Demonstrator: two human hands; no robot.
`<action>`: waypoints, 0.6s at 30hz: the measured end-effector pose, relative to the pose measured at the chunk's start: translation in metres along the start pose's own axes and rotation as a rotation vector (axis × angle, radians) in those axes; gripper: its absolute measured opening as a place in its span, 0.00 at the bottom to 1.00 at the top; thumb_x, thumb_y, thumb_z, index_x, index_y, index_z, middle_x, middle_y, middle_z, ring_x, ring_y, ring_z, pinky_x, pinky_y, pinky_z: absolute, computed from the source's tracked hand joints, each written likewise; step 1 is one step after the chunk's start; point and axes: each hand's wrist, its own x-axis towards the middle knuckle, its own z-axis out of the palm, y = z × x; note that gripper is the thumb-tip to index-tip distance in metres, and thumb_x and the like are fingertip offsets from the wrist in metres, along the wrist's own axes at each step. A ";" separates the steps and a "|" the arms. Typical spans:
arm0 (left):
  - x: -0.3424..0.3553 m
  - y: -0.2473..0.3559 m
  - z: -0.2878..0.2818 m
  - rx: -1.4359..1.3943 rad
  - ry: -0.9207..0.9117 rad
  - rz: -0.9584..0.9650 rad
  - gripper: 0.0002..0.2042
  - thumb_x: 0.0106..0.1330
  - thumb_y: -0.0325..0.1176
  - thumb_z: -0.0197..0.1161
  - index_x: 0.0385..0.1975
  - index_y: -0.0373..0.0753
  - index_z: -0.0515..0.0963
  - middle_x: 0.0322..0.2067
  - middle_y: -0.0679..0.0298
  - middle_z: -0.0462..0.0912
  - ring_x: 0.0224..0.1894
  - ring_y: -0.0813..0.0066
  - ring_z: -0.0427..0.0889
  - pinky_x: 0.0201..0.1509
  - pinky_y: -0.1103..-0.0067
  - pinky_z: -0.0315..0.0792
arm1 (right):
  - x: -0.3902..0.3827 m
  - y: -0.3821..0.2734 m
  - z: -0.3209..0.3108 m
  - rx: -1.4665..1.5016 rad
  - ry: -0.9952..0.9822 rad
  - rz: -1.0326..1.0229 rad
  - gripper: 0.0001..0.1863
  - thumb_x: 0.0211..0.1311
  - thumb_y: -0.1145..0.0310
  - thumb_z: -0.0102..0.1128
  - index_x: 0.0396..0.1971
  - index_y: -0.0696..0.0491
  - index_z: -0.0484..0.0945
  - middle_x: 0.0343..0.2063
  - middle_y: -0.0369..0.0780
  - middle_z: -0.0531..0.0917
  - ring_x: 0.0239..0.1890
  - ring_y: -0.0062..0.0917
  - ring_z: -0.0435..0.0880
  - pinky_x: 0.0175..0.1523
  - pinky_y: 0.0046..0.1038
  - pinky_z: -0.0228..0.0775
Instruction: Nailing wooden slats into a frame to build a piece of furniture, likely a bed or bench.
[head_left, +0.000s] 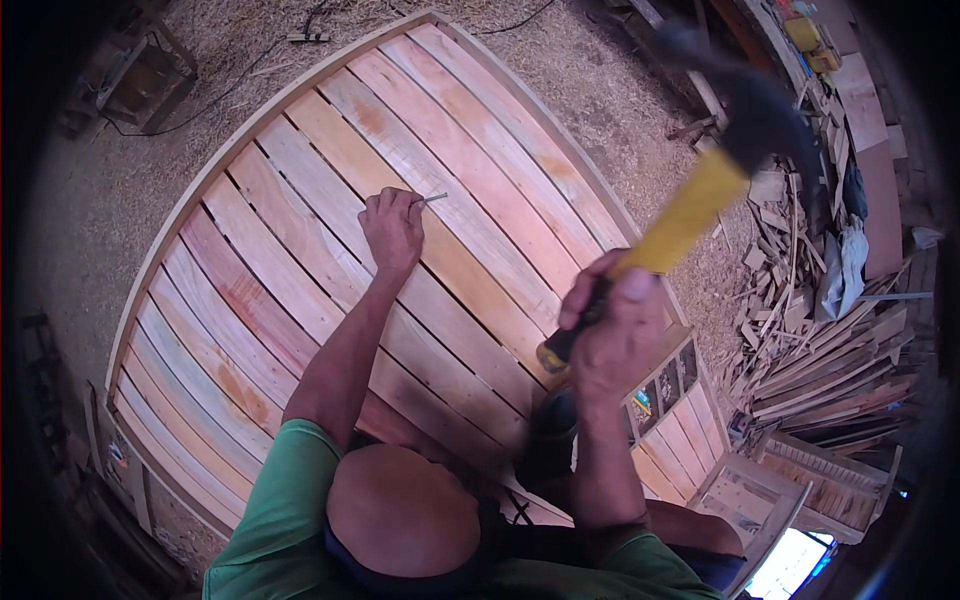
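My left hand (392, 225) pinches a thin metal nail (436, 197) over a large slatted wooden panel (460, 140) with a raised edge frame. The nail lies at a slant, pointing right; whether it touches the slats I cannot tell. My right hand (615, 325) is wrapped round the black grip of a hammer (680, 215) with a yellow handle. The hammer is raised on the right, its dark head blurred by motion. My bent bare knee (400, 510) is at the bottom centre, between my forearms.
Wood shavings cover the floor (220, 60). Scrap boards (820, 370) pile up at the right, near a grey plastic sheet (845, 270). Smaller slatted wooden pieces (685, 445) stand at the lower right. A wooden stool-like object (140, 80) and a dark cord are at the upper left.
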 end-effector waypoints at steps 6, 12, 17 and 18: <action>-0.002 -0.004 0.000 0.016 -0.002 0.016 0.04 0.64 0.35 0.65 0.35 0.46 0.82 0.37 0.68 0.78 0.46 0.63 0.74 0.52 0.65 0.64 | 0.040 -0.063 -0.002 0.332 -0.157 -0.386 0.36 0.69 0.30 0.40 0.42 0.53 0.72 0.20 0.37 0.71 0.17 0.23 0.70 0.21 0.26 0.67; 0.000 -0.005 -0.009 0.015 0.000 -0.009 0.03 0.64 0.34 0.65 0.34 0.46 0.81 0.37 0.68 0.78 0.47 0.63 0.73 0.52 0.65 0.64 | 0.039 0.023 0.029 0.397 -0.087 -0.601 0.30 0.73 0.38 0.45 0.41 0.56 0.67 0.20 0.40 0.74 0.17 0.25 0.72 0.22 0.26 0.69; -0.003 -0.005 0.003 0.028 0.033 0.024 0.04 0.64 0.34 0.64 0.36 0.45 0.81 0.38 0.66 0.78 0.47 0.62 0.74 0.53 0.64 0.64 | -0.031 0.195 0.011 -0.728 -0.269 0.348 0.25 0.76 0.50 0.46 0.35 0.61 0.74 0.23 0.59 0.79 0.29 0.58 0.80 0.35 0.50 0.68; -0.008 -0.001 -0.001 0.042 0.025 0.025 0.05 0.64 0.34 0.64 0.37 0.44 0.80 0.38 0.65 0.78 0.46 0.61 0.74 0.52 0.64 0.65 | -0.033 0.195 0.010 -0.721 -0.266 0.355 0.25 0.76 0.50 0.46 0.35 0.61 0.74 0.23 0.59 0.79 0.29 0.58 0.80 0.35 0.50 0.68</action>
